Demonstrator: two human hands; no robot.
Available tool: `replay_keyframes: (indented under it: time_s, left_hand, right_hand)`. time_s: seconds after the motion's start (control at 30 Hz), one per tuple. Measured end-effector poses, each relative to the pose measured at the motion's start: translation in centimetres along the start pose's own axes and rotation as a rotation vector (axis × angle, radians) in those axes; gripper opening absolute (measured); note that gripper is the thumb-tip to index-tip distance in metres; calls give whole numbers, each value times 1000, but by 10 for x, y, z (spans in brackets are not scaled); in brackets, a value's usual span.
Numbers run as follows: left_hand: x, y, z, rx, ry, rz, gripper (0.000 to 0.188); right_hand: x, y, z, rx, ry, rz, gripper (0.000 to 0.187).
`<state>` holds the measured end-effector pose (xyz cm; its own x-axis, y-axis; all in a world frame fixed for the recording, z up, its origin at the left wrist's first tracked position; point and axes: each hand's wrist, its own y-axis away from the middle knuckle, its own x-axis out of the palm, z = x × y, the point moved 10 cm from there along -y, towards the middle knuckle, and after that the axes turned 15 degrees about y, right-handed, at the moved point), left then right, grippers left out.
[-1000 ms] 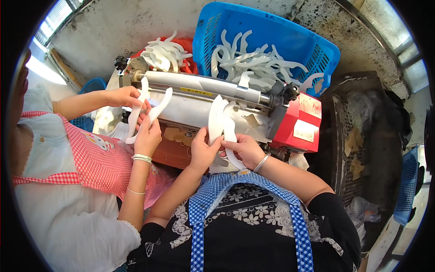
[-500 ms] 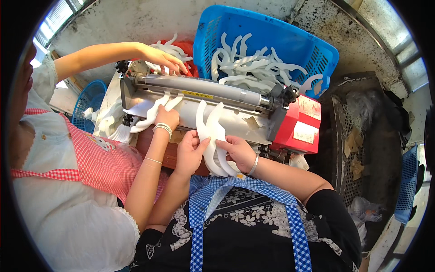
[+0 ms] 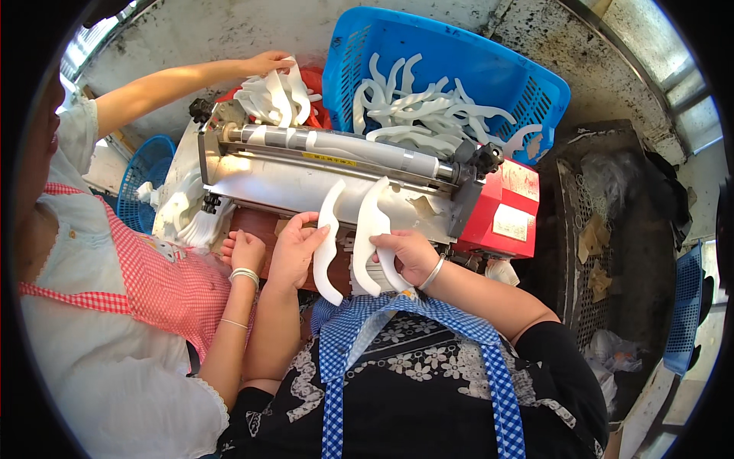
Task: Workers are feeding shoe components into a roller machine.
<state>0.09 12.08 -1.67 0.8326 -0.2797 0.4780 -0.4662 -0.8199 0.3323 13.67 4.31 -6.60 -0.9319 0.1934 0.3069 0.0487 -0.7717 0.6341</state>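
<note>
My left hand pinches a wavy white strip, which looks like foam, between thumb and fingers. Beside it, my right hand grips a second wavy white strip near its middle. Another white piece shows under my right fingers; whether it is separate I cannot tell. Both hands are in front of the metal feed plate of a roller machine, with the strips' upper ends over that plate. Near its silver roller, short white ends show along the left part. Below my hands lies a stack of white strips, partly covered.
A co-worker in a pink checked apron stands at my left. One of their hands holds white strips behind the machine; the other is near my left wrist. A blue basket of strips stands behind; a red housing is right.
My hands have moved apart, separating the strips between them. The co-worker's near hand has drawn back from the feed plate, its strips now at the roller; their far hand has lifted strips behind the machine.
</note>
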Motion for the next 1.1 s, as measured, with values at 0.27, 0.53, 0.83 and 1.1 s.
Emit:
replay_keyframes:
  time_s: [0.27,0.53,0.83,1.1]
  left_hand:
    - [15,-12,10,140,-155,-80,35]
    - [2,-8,36,144,73,-152,37]
    - [16,-75,24,47,-109,-128,41]
    - [25,-59,-9,249,-634,-93,35]
  right_hand:
    - [5,-12,4,-56,-129,-70,25]
    - [2,-1,-2,-97,-4,-94,22]
    - [-20,-44,16,-63,-248,-120,16]
    - [-32,4,56,-91,295,-103,26]
